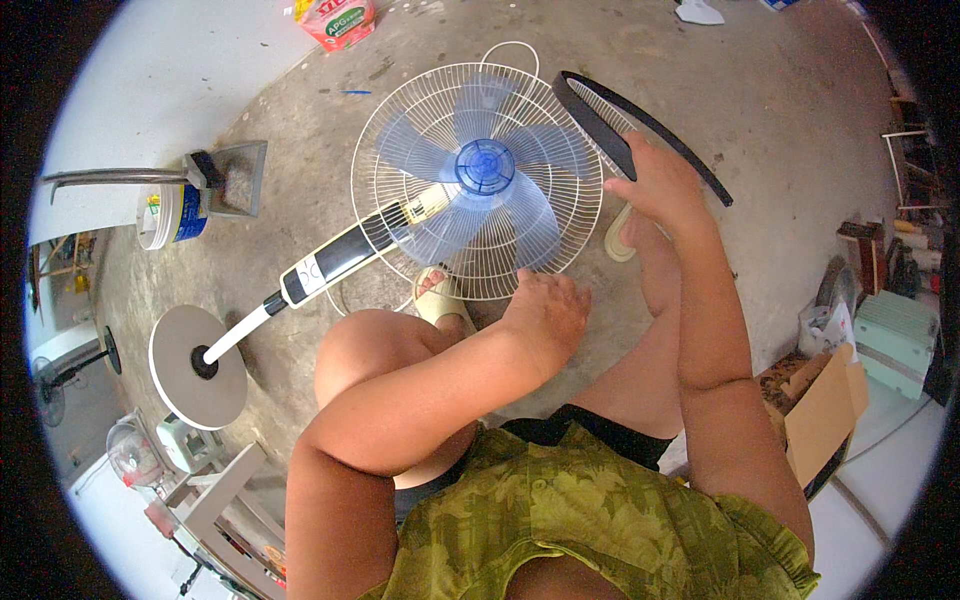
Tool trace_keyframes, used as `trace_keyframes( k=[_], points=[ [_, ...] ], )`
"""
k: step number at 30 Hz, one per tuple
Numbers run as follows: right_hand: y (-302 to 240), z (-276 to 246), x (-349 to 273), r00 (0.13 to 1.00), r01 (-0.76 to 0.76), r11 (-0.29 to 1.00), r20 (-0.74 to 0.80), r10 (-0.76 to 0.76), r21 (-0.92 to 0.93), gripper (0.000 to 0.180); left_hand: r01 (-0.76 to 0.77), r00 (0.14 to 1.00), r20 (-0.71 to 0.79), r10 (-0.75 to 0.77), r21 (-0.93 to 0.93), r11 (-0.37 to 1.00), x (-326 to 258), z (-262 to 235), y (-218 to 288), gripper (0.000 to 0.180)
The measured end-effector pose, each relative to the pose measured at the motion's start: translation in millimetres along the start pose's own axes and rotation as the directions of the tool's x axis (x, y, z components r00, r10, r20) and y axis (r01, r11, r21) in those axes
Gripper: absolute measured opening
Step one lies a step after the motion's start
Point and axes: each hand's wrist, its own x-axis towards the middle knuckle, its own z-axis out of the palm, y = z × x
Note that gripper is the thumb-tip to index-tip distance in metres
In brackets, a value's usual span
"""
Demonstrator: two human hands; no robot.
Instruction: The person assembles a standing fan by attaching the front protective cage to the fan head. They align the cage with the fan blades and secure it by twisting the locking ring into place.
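A pedestal fan lies tilted back on the floor, its blue blades (530, 225) inside a white wire rear grille (372, 238). Its cream and black column (345, 250) runs down-left to a round white base (172, 350). My right hand (665, 182) is closed on a wire front grille with a black rim (592, 122), held nearly edge-on at the right of the blades. My left hand (553, 312) is at the lower edge of the rear grille, fingers curled and tips hidden; whether it grips the wire cannot be made out.
At the left stand a grey dustpan (240, 180) and a white and blue bucket (160, 220). A red and pink bag (335, 22) sits by the wall. An open cardboard box (822, 412) and a pale green case (895, 340) are at the right. A white cord loops behind the fan.
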Motion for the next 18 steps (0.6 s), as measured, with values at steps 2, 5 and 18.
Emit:
trace_keyframes(
  k=[2, 5, 18],
  points=[
    [2, 3, 2, 1.000, 0.000, 1.000, -0.021, 0.000, 0.010, 0.065, 0.002, 1.000, -0.007, -0.002, 0.008, 1.000, 0, 0, 0, 0.059],
    [3, 7, 3, 0.999, 0.000, 1.000, -0.051, 0.001, 0.020, 0.066, 0.004, 1.000, 0.017, -0.005, 0.030, 1.000, 0, -2, 1, 0.058],
    [2, 15, 9, 0.996, 0.006, 1.000, -0.088, -0.008, -0.029, 0.061, 0.009, 1.000, 0.026, -0.009, 0.021, 1.000, 1, -1, 0, 0.058]
  ],
)
